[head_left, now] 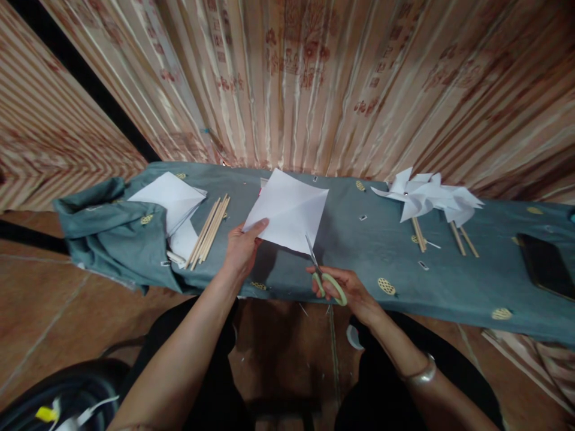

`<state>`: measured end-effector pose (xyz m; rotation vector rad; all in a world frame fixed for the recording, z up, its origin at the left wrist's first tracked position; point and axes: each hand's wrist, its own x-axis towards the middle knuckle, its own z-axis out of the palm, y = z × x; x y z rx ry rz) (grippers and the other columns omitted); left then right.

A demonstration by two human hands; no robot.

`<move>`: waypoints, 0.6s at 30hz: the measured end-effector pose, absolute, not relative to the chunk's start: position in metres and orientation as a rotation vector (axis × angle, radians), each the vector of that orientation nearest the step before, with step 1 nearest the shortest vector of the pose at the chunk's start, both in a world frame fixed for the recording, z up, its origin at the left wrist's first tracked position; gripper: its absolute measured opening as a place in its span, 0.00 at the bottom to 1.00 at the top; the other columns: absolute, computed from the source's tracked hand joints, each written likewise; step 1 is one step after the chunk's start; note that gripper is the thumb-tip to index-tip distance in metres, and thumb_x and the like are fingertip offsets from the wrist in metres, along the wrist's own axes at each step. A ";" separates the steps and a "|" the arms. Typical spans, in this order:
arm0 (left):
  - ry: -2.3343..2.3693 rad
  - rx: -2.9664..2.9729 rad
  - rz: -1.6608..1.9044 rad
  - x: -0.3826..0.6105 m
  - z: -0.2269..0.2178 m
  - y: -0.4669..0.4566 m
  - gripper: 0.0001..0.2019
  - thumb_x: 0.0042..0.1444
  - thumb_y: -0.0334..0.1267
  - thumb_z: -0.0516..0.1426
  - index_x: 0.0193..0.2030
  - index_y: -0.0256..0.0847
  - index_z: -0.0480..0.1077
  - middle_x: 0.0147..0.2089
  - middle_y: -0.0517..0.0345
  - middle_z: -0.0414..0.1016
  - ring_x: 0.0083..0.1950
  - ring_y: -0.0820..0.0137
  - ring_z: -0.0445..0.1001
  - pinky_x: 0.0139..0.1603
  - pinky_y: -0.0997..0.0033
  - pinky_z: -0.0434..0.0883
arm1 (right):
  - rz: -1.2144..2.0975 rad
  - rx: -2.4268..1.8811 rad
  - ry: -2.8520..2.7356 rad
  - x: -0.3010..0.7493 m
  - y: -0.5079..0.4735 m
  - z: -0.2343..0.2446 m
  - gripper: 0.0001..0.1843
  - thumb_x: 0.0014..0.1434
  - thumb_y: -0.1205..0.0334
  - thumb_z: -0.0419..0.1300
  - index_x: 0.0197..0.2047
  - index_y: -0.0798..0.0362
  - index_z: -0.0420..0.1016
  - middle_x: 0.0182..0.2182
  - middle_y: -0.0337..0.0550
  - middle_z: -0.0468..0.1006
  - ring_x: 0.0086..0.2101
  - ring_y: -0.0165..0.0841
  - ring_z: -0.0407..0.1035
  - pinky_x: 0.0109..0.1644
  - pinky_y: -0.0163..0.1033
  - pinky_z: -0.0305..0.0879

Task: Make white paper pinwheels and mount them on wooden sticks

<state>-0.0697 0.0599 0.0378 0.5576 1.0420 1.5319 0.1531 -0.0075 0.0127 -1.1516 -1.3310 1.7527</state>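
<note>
White paper sheet (287, 209): held over the cloth-covered tabletop (359, 239), a little left of its middle, between the far and near edges. The left hand (242, 248) has it by the left corner, the grip pinching, thumb on top. The right hand (336, 288) has its grip closed about the green-handled scissors (318, 270); the blades meet the sheet at its near corner, and from where I stand I cannot tell whether they have bitten in. Handling, in my judgement: very light, thin, flexible, easily creased or torn; best held flat at a corner, clear of the blades. Also noted: wooden sticks (209, 233) and a paper stack (171, 194) toward the tabletop's left end; paper pinwheels (415, 205) near the far edge, right of the sheet; a dark phone (548, 266) at the right end.
</note>
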 end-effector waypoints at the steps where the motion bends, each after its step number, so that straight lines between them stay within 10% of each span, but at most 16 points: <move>1: 1.041 0.560 1.530 -0.069 0.038 0.060 0.16 0.32 0.36 0.71 0.30 0.33 0.76 0.33 0.51 0.81 0.36 0.64 0.78 0.43 0.65 0.74 | 1.752 -1.152 -1.335 0.153 -0.007 0.013 0.30 0.48 0.45 0.67 0.50 0.55 0.77 0.28 0.42 0.75 0.27 0.28 0.66 0.28 0.34 0.60; 18: 1.051 0.578 1.521 -0.068 0.036 0.059 0.16 0.32 0.37 0.71 0.30 0.34 0.76 0.32 0.51 0.81 0.36 0.65 0.78 0.41 0.67 0.74 | 1.749 -1.148 -1.310 0.152 -0.007 0.013 0.27 0.47 0.47 0.68 0.48 0.55 0.79 0.26 0.41 0.74 0.26 0.28 0.65 0.27 0.34 0.59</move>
